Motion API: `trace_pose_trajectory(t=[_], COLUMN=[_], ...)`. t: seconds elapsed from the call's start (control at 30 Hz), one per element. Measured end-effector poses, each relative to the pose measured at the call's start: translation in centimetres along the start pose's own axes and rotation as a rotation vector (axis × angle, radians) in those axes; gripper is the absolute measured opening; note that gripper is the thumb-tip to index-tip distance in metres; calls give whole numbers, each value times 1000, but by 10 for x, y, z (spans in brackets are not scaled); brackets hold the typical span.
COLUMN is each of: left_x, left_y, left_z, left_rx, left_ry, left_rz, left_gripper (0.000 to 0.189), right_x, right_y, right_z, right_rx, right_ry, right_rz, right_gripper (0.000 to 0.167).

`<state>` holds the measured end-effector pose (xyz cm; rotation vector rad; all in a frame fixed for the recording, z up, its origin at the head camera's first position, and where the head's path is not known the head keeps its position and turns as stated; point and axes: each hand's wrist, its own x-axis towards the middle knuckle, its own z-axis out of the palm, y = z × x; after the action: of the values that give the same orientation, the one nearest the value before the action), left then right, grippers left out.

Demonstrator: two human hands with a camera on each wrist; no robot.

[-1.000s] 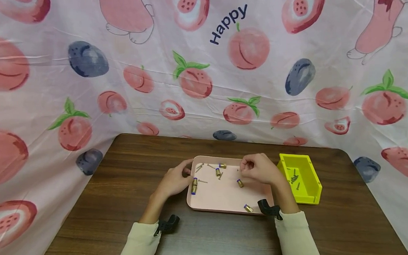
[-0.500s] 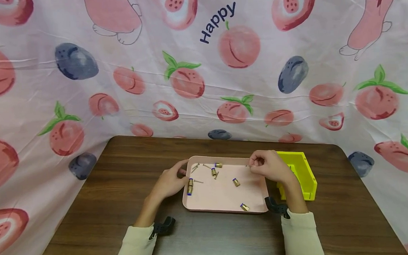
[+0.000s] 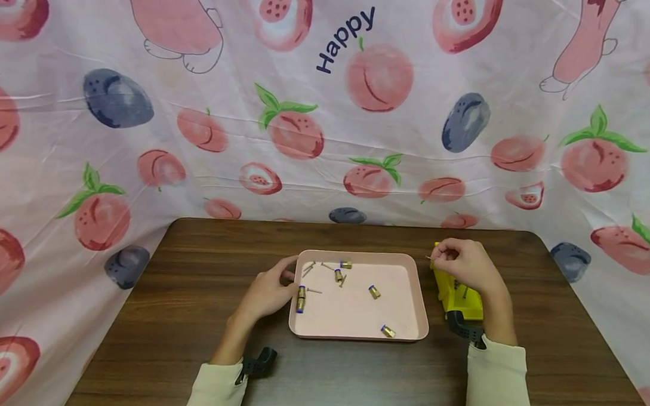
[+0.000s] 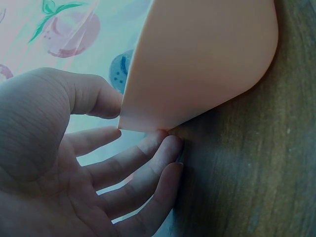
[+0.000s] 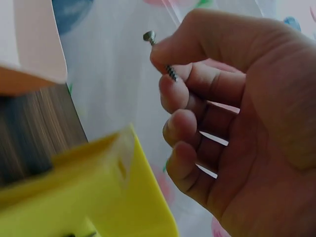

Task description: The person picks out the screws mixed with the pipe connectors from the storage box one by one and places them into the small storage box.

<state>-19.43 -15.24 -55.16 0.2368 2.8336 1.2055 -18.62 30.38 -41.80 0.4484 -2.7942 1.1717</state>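
Observation:
Between thumb and index finger, my right hand pinches a small screw, head up and tilted in the right wrist view. That hand is over the yellow bin, hiding much of it; a few screws show inside. My left hand rests at the left edge of the pink tray, thumb at the rim and fingers loosely extended against its outside. In the tray lie several brass fittings with blue collars, one near the middle, and several loose screws toward the left.
The tray and bin stand side by side on a dark wood table, with a gap between them. A fruit-print cloth hangs behind and at both sides. A black wrist mount sits on each forearm.
My right hand has lifted the screw from the tray's right side and carried it right, over the bin. The left hand has stayed at the tray's edge. The head view has shifted slightly.

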Motion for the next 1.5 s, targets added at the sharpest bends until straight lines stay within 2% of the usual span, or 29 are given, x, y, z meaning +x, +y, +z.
trace_pose_trajectory(t=[0.1,0.2,0.27,0.33,0.4,0.5,0.6,0.67,0.77,0.9,0.93,1.0,1.1,1.27,1.37,1.4,1.5], left_x=[-9,-12,-11,-4,-1,-6,-16,-20,-16,-6,-5,-4,-8,-22,-27,-26,-13], left_y=[11,13,10,-1,-2,10,32,42,37,16,15,14,23,52,65,64,35], left_z=[-6,-7,-6,1,3,-3,-15,-20,-18,-8,-8,-7,-12,-27,-31,-31,-17], left_rx=[-13,-15,-11,6,12,10,-21,-36,-24,8,4,10,-2,-27,-25,-26,-16], left_ry=[6,6,1,9,16,28,13,3,11,31,26,22,12,4,-6,-11,-12], left_rz=[33,39,21,9,6,21,9,13,28,43,36,38,35,15,-19,-29,-34], left_gripper=[65,65,66,66,65,64,63,62,63,65,65,65,64,61,60,61,62], right_x=[-5,-11,-14,-16,-16,-17,-17,-16,-16,-15,-15,-14,-14,-10,-7,-6,-3], right_y=[8,15,20,23,26,29,32,34,36,35,36,35,32,23,15,12,4], right_z=[-5,-9,-11,-13,-16,-18,-20,-20,-20,-19,-19,-19,-18,-16,-13,-11,-7], right_rx=[-54,-86,-116,-142,-170,-190,-192,-188,-185,-186,-184,-178,-168,-141,-115,-108,-93], right_ry=[16,30,47,80,110,141,147,146,147,153,155,162,182,230,236,232,217], right_rz=[37,88,112,127,139,167,206,225,236,246,248,248,230,150,109,101,70], right_gripper=[4,6,7,7,7,9,13,15,16,18,19,20,20,17,15,14,12])
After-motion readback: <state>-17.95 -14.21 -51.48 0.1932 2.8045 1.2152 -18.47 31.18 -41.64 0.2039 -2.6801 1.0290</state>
